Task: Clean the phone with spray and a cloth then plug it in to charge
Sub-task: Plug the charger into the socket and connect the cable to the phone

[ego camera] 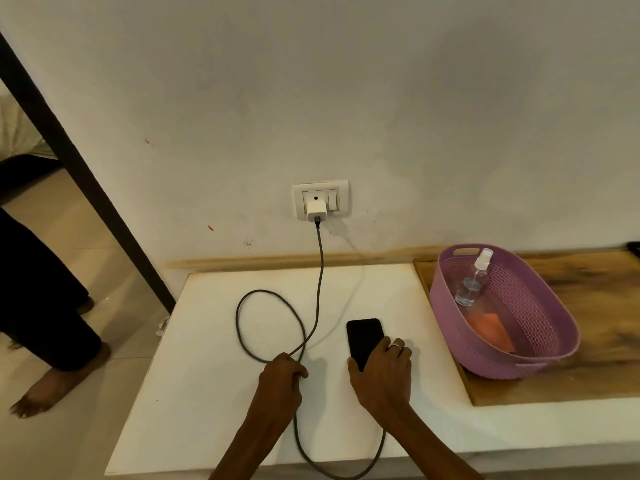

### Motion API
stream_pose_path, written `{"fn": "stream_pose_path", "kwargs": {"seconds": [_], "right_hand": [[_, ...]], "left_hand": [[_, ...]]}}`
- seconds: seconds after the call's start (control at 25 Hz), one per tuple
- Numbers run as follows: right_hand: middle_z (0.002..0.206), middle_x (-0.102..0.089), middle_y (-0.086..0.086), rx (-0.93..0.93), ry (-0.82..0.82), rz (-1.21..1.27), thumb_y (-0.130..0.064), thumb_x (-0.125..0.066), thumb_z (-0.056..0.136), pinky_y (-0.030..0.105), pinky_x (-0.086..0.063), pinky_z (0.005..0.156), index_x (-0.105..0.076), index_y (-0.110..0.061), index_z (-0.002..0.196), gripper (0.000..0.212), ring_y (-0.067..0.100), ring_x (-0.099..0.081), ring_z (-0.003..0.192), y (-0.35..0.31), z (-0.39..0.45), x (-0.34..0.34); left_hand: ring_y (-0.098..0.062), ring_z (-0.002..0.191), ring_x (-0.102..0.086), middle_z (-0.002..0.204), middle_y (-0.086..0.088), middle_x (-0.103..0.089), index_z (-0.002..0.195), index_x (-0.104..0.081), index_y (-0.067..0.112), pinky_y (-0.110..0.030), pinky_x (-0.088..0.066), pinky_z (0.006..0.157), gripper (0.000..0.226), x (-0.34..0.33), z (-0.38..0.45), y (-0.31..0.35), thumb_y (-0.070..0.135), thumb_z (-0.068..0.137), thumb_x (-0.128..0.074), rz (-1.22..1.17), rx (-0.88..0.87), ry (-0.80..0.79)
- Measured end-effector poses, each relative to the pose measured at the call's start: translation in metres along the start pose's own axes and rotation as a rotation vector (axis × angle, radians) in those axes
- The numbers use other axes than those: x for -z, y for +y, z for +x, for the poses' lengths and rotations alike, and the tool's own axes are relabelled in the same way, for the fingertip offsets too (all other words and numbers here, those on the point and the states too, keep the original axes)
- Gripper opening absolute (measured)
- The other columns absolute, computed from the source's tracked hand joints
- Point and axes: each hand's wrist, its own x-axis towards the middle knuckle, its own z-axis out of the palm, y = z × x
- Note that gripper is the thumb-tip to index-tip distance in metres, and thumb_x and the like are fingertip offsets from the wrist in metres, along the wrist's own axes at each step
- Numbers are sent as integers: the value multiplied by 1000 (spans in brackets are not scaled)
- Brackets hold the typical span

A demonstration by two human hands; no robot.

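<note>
A black phone point(364, 337) lies screen-up on the white board point(214, 341). My right hand point(382, 372) grips its near end, thumb on the left edge and fingers on the right. My left hand point(282, 379) holds the grey charging cable point(242, 327), which loops across the board and runs up to the white charger point(316, 212) in the wall socket point(320, 199). The cable's free end is hidden below my arms. A clear spray bottle point(472, 280) leans inside the purple basket point(554, 355), above an orange cloth point(491, 329).
The basket stands on a wooden board point(606, 299) to the right of the white one. A dark post point(69, 147) slants along the left. Another person's bare feet point(48, 386) and dark trousers stand on the floor at far left.
</note>
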Motion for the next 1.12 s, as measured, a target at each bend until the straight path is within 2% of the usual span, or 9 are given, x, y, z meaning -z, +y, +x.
{"fn": "stream_pose_path", "kwargs": {"seconds": [0.16,0.32,0.4,0.52,0.64,0.72,0.88,1.0,1.12], "right_hand": [[141,-41,14,45,-37,-56,-68,-44,82,34,-39,105,-30,-4,140,87,27,-42,127,4,5,1],[141,-42,12,83,-57,-57,-68,-41,84,35,-38,106,-30,-7,141,85,26,-42,127,8,11,9],[143,-41,13,126,-25,-33,-63,-38,88,36,-38,108,-27,-9,144,78,27,-41,130,10,16,17],[145,-42,11,208,43,-6,-52,-36,94,37,-36,109,-28,-13,145,64,27,-40,133,8,30,38],[144,-46,5,322,98,64,-35,-44,96,35,-37,108,-34,-17,143,52,23,-45,130,0,51,61],[149,-42,1,407,109,105,-25,-45,96,34,-34,110,-35,-17,143,49,22,-42,134,-8,66,72],[156,-28,0,515,107,101,-18,-43,97,38,-33,112,-27,-16,148,54,26,-27,144,-41,95,86],[156,-28,2,540,131,47,-9,-48,93,42,-36,110,-24,-15,148,61,31,-28,143,-71,120,94],[157,-24,7,522,110,6,-6,-55,86,46,-40,106,-12,-18,151,78,36,-27,142,-95,141,97]], "left_hand": [[-10,105,-60,108,1,-65,103,-72,16,-7,-37,85,22,-1,1,13,3,93,-57,-4,-59,82],[-14,102,-63,104,1,-67,107,-71,13,-16,-46,85,25,9,10,30,-2,89,-61,14,-169,231],[-18,111,-63,115,-3,-68,116,-68,10,-21,-45,96,28,15,15,37,1,91,-59,10,-192,275],[-19,130,-52,136,-4,-59,131,-60,10,-25,-35,110,36,22,20,44,7,96,-53,-5,-183,287],[-17,140,-41,147,-2,-49,139,-52,12,-26,-30,114,40,30,26,50,11,99,-48,-25,-189,286],[-17,143,-36,151,-2,-43,142,-48,12,-25,-27,115,42,36,33,54,13,101,-45,-22,-195,289],[-14,147,-26,155,0,-36,146,-43,14,-25,-26,116,43,48,47,59,16,103,-40,-23,-200,296],[-14,148,-24,155,0,-35,146,-42,15,-26,-26,117,43,48,55,55,18,103,-39,-41,-182,289],[-11,148,-21,156,2,-33,147,-40,16,-20,-20,115,44,43,58,44,21,104,-38,-39,-173,270]]}}
